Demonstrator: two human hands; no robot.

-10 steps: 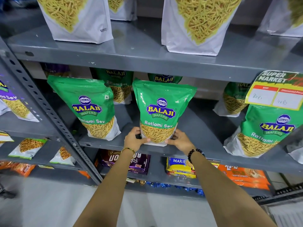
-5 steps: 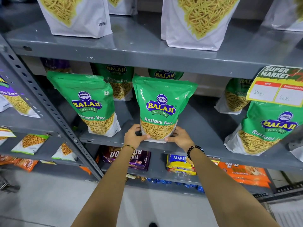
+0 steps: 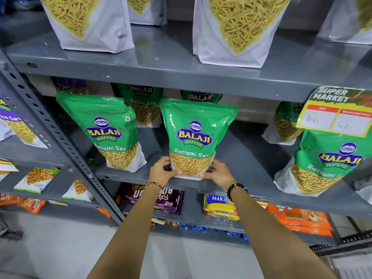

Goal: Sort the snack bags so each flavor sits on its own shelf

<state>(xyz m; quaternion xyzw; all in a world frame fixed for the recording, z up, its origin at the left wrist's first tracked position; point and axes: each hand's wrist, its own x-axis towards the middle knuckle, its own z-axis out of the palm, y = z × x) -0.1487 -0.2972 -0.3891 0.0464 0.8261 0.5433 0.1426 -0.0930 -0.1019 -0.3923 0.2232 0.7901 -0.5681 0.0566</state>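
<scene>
The left hand grips the lower left corner of a green snack bag, its thumb lying across the front near the base and its fingers curled round the side. The right hand holds the lower right corner in the same way, thumb pressed to the front edge. Both hands are clamped on this one bag, which stands upright at the front edge of the middle shelf, its white base resting on the grey metal. A thin gold bangle circles the left wrist and a black bead bracelet circles the right.

To the left of the held bag, on the same shelf, a second green bag of the same kind stands leaning a little to the right, apart from the first. Behind the two, further green bags stand near the back wall. At the far right of the shelf a third green bag stands at the front, its top covered by a yellow price tag hanging from the shelf above.

The top shelf carries white bags printed with yellow noodle sticks. Below the hands, the lower shelf holds a purple biscuit pack, a yellow biscuit pack and an orange cookie pack. A slotted grey post slants down at the left, and beyond it a neighbouring rack holds a purple and white bag and small white packets.
</scene>
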